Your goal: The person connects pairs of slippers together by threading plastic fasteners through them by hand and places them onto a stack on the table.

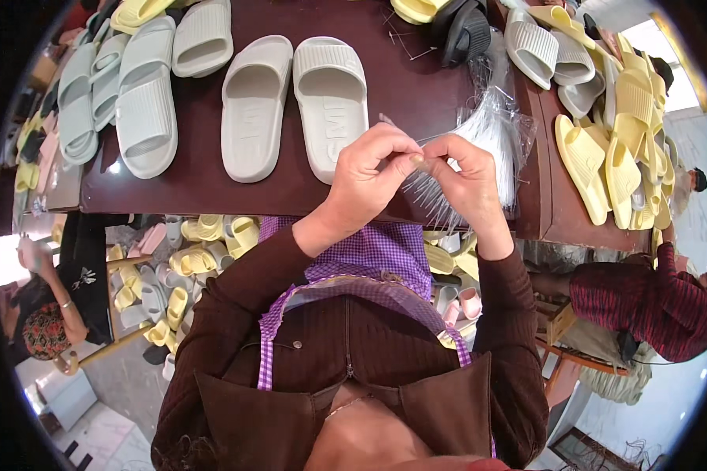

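Note:
Above the front edge of the table, my left hand [371, 174] and my right hand [470, 179] meet with thumbs and forefingers pinched together. Whatever lies between the fingertips is too small to make out. A thin dark tip sticks up behind my left hand's fingers; its kind is hidden. Just left of my left hand, a light grey slide slipper [330, 98] lies sole down, with its mate [253, 114] beside it. Beside and partly behind my right hand spreads a bundle of thin clear plastic strands [496, 141] in a torn clear bag.
The dark red table [204, 184] bears more grey slippers [145, 102] at the left and a black slipper [465, 35] at the back. Yellow slippers [585, 169] crowd a table at the right. Other people sit at the right [644, 302] and left [55, 306]. Slippers heap below.

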`<state>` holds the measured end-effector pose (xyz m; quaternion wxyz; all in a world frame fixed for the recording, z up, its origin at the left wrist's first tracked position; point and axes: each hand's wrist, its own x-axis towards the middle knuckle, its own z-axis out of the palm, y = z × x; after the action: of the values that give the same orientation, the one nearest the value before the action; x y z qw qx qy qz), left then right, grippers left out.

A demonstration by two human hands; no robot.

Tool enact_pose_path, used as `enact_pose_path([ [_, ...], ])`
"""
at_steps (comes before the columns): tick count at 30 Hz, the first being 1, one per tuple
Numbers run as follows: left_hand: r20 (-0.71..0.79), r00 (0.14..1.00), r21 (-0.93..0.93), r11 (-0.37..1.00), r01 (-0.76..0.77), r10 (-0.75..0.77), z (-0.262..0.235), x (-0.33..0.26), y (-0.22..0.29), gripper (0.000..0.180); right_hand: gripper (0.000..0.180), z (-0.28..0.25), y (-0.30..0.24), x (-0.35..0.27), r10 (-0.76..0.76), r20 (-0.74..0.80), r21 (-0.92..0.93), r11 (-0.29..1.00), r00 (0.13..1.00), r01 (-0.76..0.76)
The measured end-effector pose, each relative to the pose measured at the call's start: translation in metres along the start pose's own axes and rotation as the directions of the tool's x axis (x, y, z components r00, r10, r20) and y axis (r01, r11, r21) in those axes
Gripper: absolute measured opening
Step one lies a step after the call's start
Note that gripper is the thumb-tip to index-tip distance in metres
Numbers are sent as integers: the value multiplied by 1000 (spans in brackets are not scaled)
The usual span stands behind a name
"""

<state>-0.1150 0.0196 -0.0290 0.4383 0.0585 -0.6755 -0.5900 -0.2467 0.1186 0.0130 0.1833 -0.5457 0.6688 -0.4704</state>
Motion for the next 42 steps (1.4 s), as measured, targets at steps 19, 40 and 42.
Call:
enact_pose_path([
  [19,-210,892,-454,848,273,-400,-90,13,42,7,24,-53,99,33,-16,-220,-540,834,975,-108],
  [40,48,999,622,783,-14,-20,-98,-15,92,11,10,-5,-56,51,-315,118,-360,870,942,336],
  [42,108,993,684,722,-105,42,-97,-24,99,12,8,-2,-50,51,-231,89,-293,924,969,247],
])
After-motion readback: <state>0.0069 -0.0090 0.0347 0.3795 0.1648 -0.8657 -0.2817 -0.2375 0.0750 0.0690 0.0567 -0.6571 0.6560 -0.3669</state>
